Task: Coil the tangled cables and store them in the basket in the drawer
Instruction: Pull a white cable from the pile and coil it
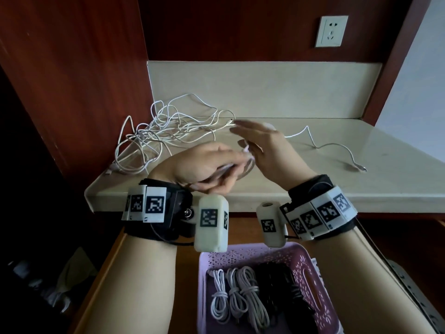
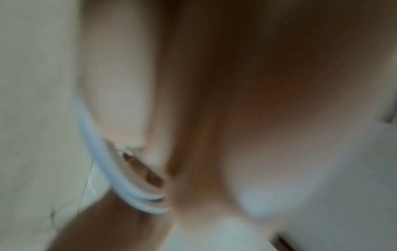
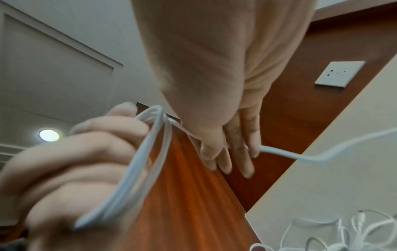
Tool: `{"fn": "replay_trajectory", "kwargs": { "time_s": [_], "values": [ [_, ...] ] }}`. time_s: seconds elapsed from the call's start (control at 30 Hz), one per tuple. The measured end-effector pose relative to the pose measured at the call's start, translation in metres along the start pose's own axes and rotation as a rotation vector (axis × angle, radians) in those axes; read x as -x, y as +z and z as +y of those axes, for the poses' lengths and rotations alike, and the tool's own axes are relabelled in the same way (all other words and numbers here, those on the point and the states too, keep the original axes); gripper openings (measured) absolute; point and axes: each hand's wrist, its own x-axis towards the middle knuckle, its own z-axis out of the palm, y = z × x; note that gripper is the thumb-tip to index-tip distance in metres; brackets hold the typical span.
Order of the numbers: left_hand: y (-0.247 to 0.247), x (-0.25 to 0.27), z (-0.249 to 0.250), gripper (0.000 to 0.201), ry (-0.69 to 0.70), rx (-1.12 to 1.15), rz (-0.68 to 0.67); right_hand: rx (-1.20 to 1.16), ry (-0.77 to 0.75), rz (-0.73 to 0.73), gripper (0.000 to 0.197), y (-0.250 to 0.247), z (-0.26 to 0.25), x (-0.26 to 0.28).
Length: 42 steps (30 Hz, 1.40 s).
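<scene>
My left hand [image 1: 209,165] grips a small coil of white cable [image 1: 242,171] just above the counter's front edge. In the right wrist view that hand [image 3: 75,161] has its fingers curled round the coil's loops [image 3: 146,161]. My right hand [image 1: 265,143] is beside it with fingers extended, and it [image 3: 227,152] pinches the same cable between thumb and fingers. The free cable tail [image 1: 337,148] trails right along the counter to its plug [image 1: 361,168]. A tangled pile of white cables [image 1: 168,131] lies at the counter's back left. The left wrist view is blurred and shows only my palm and the cable loops [image 2: 128,186].
A lilac basket [image 1: 310,268] sits in the open wooden drawer [image 1: 134,261] below the beige counter [image 1: 313,186]. It holds several coiled white cables [image 1: 238,292] and dark ones. A wall outlet [image 1: 331,31] is on the red-brown back panel.
</scene>
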Motion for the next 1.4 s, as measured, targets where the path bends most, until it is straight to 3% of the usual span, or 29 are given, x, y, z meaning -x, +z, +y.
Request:
{"fn": "replay_trajectory", "kwargs": {
  "time_s": [0.07,0.13,0.2,0.27,0.43,0.5,0.6,0.73,0.83,0.93,1.07,1.13,1.4],
  "values": [
    [-0.001,-0.002,0.001,0.044,0.146,0.25,0.018,0.099,0.005,-0.034,0.024,0.006,-0.001,0.004],
    [-0.004,-0.006,0.002,0.051,0.224,0.52,0.125,0.203,0.09,-0.028,0.019,0.011,-0.001,0.004],
    [-0.008,-0.008,0.002,0.058,0.337,0.71,0.217,0.079,0.225,-0.075,0.018,0.011,-0.003,0.004],
    [-0.015,-0.006,0.001,0.059,0.464,0.846,0.298,-0.089,0.323,-0.101,0.013,0.007,-0.002,0.004],
    [-0.028,-0.006,-0.006,0.039,0.632,1.032,0.569,-0.036,0.359,-0.123,0.017,0.0,0.003,0.007],
    [-0.028,-0.007,-0.009,0.037,0.698,1.005,0.76,-0.025,0.369,-0.248,0.021,-0.003,-0.001,0.008],
    [-0.029,-0.007,-0.007,0.037,0.695,0.795,1.036,-0.023,0.357,-0.451,0.019,-0.007,-0.01,0.01],
    [-0.035,-0.011,-0.011,0.028,0.609,0.432,1.203,-0.114,0.323,-0.495,0.013,-0.02,-0.018,0.01],
    [-0.026,-0.018,-0.015,0.027,0.46,0.16,1.174,-0.17,0.273,-0.263,0.015,-0.03,-0.025,0.007],
    [-0.016,-0.021,-0.01,0.028,0.436,0.382,1.072,-0.146,0.262,-0.036,0.019,-0.035,-0.022,0.006],
    [-0.013,-0.019,-0.006,0.031,0.456,0.77,0.894,-0.127,0.31,-0.142,0.016,-0.032,-0.014,0.009],
    [-0.014,-0.018,-0.007,0.033,0.426,0.821,0.849,-0.122,0.326,-0.173,0.013,-0.031,-0.016,0.008],
    [-0.004,-0.027,-0.015,0.038,0.3,0.346,0.816,-0.223,0.223,-0.097,0.013,-0.036,-0.03,0.006]
  ]
}}
